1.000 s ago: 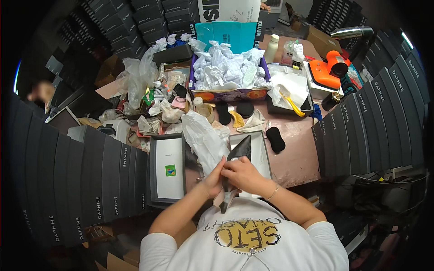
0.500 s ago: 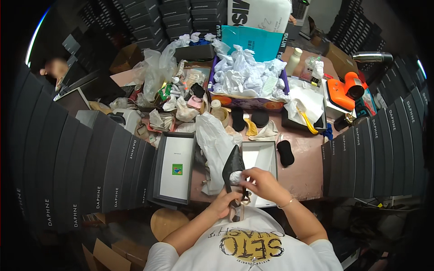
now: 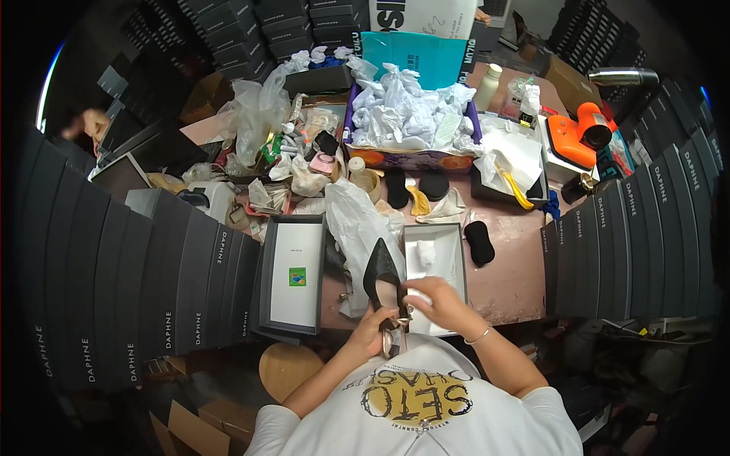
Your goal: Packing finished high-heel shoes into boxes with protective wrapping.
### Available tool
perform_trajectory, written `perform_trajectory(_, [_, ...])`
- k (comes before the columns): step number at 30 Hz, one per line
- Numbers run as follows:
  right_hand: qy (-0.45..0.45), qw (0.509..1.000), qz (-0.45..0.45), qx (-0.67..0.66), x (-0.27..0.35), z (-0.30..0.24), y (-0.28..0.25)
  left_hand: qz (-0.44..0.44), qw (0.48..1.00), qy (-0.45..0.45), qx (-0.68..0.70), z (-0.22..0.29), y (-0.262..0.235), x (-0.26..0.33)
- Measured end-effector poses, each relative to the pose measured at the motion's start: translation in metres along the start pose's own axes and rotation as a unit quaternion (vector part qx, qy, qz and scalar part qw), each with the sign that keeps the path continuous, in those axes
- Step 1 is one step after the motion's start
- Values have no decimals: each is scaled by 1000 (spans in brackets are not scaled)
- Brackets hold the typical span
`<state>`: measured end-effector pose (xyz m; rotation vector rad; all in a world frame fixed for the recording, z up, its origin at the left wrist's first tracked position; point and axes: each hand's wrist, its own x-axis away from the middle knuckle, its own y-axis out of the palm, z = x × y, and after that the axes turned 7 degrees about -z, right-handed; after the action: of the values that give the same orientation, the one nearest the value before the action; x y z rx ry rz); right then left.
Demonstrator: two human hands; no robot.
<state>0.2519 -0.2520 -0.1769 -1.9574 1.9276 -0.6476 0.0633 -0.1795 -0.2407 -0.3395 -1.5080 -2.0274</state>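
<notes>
My left hand (image 3: 370,331) is closed round the heel end of a black pointed-toe shoe (image 3: 381,267), its toe directed away from me. The pale insole shows inside the shoe, and a buckled strap hangs by the heel. Close against the shoe's right side, my right hand (image 3: 443,302) has its fingers curled on a wad of white paper (image 3: 417,296), which they partly hide. Beyond that hand lies an open shoe box (image 3: 455,266) with a white wad (image 3: 426,252) inside. Left of the shoe is crumpled white plastic (image 3: 351,220).
A dark grey box lid (image 3: 322,270) lies to the left. Behind stand a purple carton (image 3: 475,125) heaped with white paper and a tray with a yellow-handled tool (image 3: 515,191). A black oval pad (image 3: 479,243) rests at right. Stacked shoe boxes (image 3: 186,281) line both sides.
White stuffing that filled the shoe's opening is out, and the insole now shows. My right hand has drawn back slightly from the opening with the wad. The view has shifted a little.
</notes>
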Motion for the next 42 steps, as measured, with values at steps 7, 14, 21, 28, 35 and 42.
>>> perform_trajectory(7, [-56, 980, 10, 191, -79, 54, 90, 20, 1000, 13, -16, 16, 40, -7])
perform_trajectory(14, [106, 991, -63, 54, -61, 22, 70, 38, 993, 28, -107, 49, 20, -25])
perform_trajectory(21, [61, 995, 52, 53, -59, 14, 107, 82, 982, 19, -168, 68, -10, -72])
perform_trajectory(28, [56, 994, -43, 80, -70, -3, 100, 116, 981, 75, -134, 77, 1, -44])
perform_trajectory(35, [-6, 993, -21, 113, -59, -5, 93, 94, 969, 127, -190, 68, 11, -41])
perform_trajectory(42, [-71, 985, -12, -155, 9, -2, 63, 4, 985, 101, -143, 71, 7, -38])
